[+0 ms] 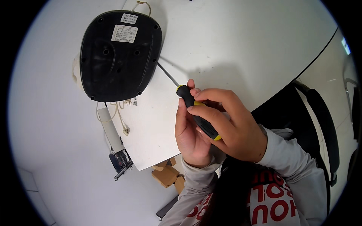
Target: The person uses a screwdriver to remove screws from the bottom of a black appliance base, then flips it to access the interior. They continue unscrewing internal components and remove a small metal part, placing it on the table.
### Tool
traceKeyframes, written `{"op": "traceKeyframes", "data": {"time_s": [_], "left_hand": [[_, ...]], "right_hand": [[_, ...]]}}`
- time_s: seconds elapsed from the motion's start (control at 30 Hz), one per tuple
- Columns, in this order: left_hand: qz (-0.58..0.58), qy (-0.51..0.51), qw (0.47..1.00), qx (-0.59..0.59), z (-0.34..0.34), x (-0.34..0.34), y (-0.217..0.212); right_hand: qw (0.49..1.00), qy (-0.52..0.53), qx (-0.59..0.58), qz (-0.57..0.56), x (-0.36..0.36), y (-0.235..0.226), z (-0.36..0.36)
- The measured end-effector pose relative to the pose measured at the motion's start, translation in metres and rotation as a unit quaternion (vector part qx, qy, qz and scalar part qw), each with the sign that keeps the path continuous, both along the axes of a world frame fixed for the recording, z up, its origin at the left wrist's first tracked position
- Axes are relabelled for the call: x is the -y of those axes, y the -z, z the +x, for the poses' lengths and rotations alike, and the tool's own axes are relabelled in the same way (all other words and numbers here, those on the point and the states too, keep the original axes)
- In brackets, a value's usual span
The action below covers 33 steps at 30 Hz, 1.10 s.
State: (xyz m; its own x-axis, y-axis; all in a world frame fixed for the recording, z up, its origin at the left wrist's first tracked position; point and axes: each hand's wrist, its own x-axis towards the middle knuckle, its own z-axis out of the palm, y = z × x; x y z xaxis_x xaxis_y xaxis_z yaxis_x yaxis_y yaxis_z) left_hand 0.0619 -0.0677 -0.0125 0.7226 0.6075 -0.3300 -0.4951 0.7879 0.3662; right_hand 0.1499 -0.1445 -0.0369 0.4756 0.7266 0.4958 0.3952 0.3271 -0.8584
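A screwdriver (pixel 206 127) with a black and yellow handle and a slim metal shaft is held between both my hands. My right hand (pixel 241 130) is closed around the handle, with fingers and thumb on its upper side. From beneath, my left hand (pixel 190 141) grips the handle near its collar; some of its fingers are hidden. The shaft slants up and left, its tip at a hole on the right edge of an upturned appliance (pixel 120 81). That appliance has a black, rounded plastic underside with several recessed holes and two white labels.
Below the appliance, a few small screws (pixel 135 101) and a pale cord with a plug (pixel 126 131) lie on the white table (pixel 151 145). Cardboard boxes (pixel 166 176) are under the table's near edge. A black chair (pixel 320 120) stands at right; a white wall is at left.
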Motion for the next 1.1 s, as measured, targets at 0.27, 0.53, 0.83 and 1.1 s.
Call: {"op": "traceKeyframes", "data": {"time_s": [0.27,0.53,0.83,1.1], "left_hand": [[-0.006,0.01,1.0,0.028,-0.0014,-0.0023,0.0024],[-0.062,0.019,0.994,0.084,-0.0006,-0.0039,0.0031],[-0.063,0.017,0.994,0.088,-0.0018,-0.0038,0.0037],[-0.035,-0.002,0.998,0.061,0.0028,0.0003,0.0017]], "right_hand": [[1.0,0.012,0.021,-0.006,0.0009,-0.0007,0.0017],[0.999,0.028,0.04,-0.003,0.0001,0.0009,0.0005],[0.999,0.023,0.032,-0.007,0.0009,-0.0022,0.0021],[0.999,0.04,0.022,0.013,-0.0006,0.0015,0.0008]]}}
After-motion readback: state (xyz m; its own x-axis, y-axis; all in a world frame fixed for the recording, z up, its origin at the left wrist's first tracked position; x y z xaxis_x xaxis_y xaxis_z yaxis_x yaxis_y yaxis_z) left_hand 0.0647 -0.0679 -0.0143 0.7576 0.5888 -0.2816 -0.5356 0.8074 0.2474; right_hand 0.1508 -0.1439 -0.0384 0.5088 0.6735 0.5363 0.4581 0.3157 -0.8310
